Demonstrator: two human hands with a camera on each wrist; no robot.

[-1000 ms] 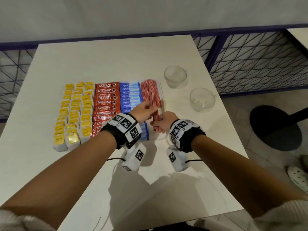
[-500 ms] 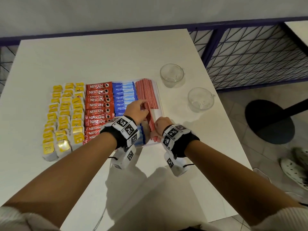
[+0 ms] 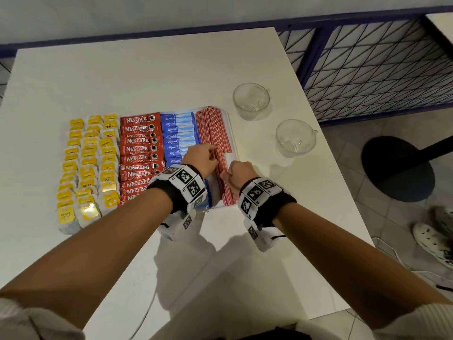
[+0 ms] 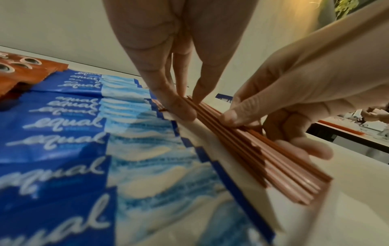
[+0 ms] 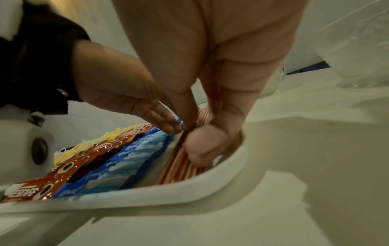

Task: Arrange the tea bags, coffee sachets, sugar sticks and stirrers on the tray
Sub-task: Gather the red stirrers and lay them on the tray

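A white tray (image 3: 232,143) holds yellow tea bags (image 3: 88,165), red Nescafe coffee sachets (image 3: 139,153), blue Equal sugar sticks (image 3: 176,133) and red stirrers (image 3: 214,128) in columns from left to right. A near bundle of stirrers (image 4: 263,158) lies in the tray's front right part. My right hand (image 5: 195,133) pinches this bundle between thumb and fingers near its middle. My left hand (image 4: 190,108) touches the bundle's far end with straight fingers, beside the sugar sticks (image 4: 63,119). Both wrists hide the tray's front edge in the head view.
Two clear glass cups (image 3: 251,100) (image 3: 295,137) stand on the white table (image 3: 147,69) right of the tray. The table's right edge runs close past them. A black table base (image 3: 397,168) and a white shoe (image 3: 431,239) are on the floor.
Both hands stay at the near stirrer bundle. The left fingers have shifted slightly along it, and the bundle lies closer beside the sugar sticks.
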